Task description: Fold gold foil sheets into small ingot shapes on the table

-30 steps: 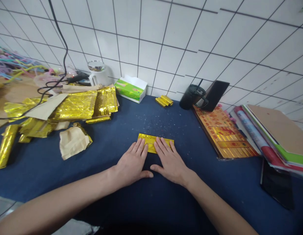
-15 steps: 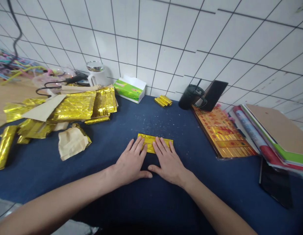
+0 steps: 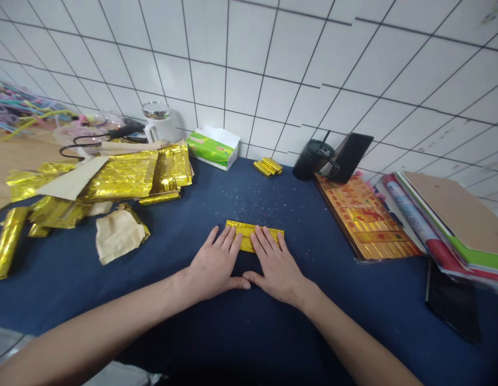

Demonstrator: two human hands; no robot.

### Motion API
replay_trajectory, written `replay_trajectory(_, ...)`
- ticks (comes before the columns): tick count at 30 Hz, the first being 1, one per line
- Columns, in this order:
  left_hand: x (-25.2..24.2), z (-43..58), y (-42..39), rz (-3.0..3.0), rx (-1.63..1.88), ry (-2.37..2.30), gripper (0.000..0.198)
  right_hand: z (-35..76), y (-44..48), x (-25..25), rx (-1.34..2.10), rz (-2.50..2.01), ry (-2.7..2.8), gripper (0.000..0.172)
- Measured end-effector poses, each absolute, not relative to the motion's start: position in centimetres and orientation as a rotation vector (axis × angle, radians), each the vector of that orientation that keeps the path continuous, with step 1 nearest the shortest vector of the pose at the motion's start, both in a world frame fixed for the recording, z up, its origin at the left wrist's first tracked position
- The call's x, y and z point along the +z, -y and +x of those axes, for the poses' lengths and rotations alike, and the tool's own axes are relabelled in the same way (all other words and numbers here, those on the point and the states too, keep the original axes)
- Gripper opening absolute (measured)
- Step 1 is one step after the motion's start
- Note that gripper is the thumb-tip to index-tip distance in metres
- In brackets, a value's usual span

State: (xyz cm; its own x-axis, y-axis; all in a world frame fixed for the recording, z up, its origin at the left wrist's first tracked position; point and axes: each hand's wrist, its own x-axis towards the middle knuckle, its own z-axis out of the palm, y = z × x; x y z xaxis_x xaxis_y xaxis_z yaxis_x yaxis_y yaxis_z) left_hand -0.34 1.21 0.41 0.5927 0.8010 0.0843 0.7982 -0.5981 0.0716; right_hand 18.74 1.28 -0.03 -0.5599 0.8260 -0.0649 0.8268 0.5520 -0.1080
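Note:
A folded strip of gold foil paper (image 3: 246, 244) lies flat on the dark blue tabletop (image 3: 192, 230). My left hand (image 3: 217, 264) rests palm down with its fingertips on the strip's left part, fingers stretched out. On the right part lie the fingertips of my right hand (image 3: 278, 268), also flat and extended. Both thumbs point inward and nearly meet just below the strip. Part of the foil is hidden under the fingers. Farther back, several small folded gold pieces (image 3: 268, 166) sit together near the wall.
Crumpled gold foil sheets (image 3: 124, 174) pile up on the left, beside a torn beige-backed piece (image 3: 119, 236). Along the wall stand a white mug (image 3: 158, 126), a tissue pack (image 3: 213, 149) and a black cup (image 3: 311, 160). A gold paper pack (image 3: 367, 220) and folders (image 3: 454, 214) lie right.
The fingers of my left hand have shifted very slightly on the gold foil strip. Otherwise both hands and the surrounding things stay in place.

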Motion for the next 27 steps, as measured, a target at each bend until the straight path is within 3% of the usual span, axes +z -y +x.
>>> replay_trajectory(5,1.3,0.1,-1.7,2.738,0.198,-1.439,0.099,18.8,-1.3,-0.1,-0.188,1.446,-2.768,0.078)
replay_trajectory(11,0.6,1.0,-1.8,2.82,0.175,-1.022,0.107,18.7,-1.3,-0.1,-0.218,1.457,-2.75,0.077)
replay_trajectory(21,-0.7,0.0,-1.8,2.759,0.069,-1.421,0.108,18.7,-1.2,-0.2,-0.188,1.472,-2.766,0.079)
replay_trajectory(27,0.4,-0.3,-1.8,2.854,0.094,-1.325,0.106,18.9,-1.6,0.1,-0.23,1.424,-2.768,0.083)
